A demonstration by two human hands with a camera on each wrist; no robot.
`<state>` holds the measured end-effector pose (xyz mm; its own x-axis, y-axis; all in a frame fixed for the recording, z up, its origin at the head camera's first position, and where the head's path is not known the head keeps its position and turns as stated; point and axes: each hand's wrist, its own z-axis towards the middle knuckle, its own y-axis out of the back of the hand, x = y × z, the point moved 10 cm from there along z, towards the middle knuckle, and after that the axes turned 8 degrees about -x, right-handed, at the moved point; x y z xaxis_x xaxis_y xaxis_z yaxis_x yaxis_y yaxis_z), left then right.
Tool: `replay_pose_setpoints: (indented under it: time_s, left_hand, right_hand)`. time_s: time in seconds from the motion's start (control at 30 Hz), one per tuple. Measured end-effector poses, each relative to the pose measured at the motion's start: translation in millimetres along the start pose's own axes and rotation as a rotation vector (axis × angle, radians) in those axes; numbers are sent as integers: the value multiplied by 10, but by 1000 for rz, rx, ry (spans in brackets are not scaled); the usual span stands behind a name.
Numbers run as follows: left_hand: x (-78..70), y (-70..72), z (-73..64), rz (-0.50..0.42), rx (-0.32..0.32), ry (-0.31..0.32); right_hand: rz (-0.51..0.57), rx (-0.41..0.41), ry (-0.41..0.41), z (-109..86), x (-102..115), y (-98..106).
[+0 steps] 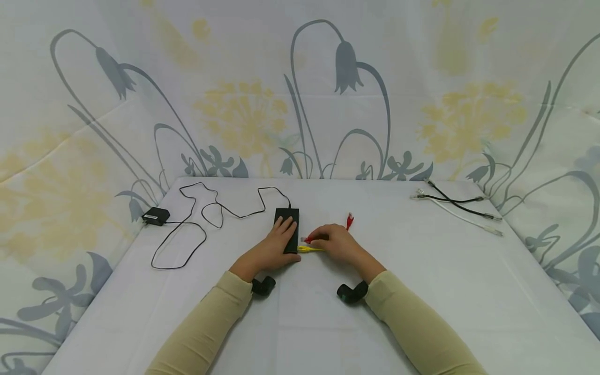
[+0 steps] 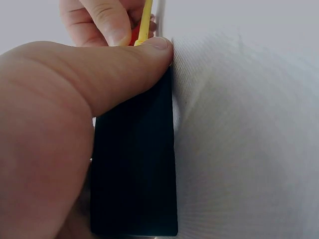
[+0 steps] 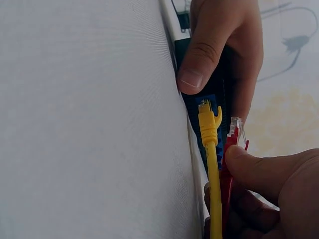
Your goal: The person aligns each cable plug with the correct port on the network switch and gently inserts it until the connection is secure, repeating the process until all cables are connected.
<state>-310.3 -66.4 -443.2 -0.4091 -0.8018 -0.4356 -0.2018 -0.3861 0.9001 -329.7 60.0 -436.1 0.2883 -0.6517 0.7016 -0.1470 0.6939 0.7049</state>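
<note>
My left hand (image 1: 274,245) holds a black network switch (image 1: 291,237) down on the table, fingers spread over its top and thumb at its near end. Blue ports (image 3: 219,144) line the switch's right side. A yellow network cable (image 3: 214,184) has its plug right at the port nearest the thumb. Between thumb and fingers, my right hand (image 1: 338,242) pinches a red network cable (image 3: 227,181). Its clear plug (image 3: 235,125) points toward the ports, beside the yellow plug. The red cable's other end (image 1: 349,220) sticks out beyond the right hand.
A thin black cord (image 1: 206,229) runs from the switch's far end to a power adapter (image 1: 156,215) at the left edge. Black cables (image 1: 452,200) and a white cable (image 1: 461,219) lie at the back right. A flowered cloth (image 1: 319,130) hangs behind the table.
</note>
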Motion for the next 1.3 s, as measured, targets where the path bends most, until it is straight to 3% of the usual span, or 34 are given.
replay_pose_setpoints:
  time_s: [1.3]
  left_hand:
    - [-40, 28, -14, 2, -9, -15]
  right_hand:
    - [-102, 9, 77, 33, 106, -103]
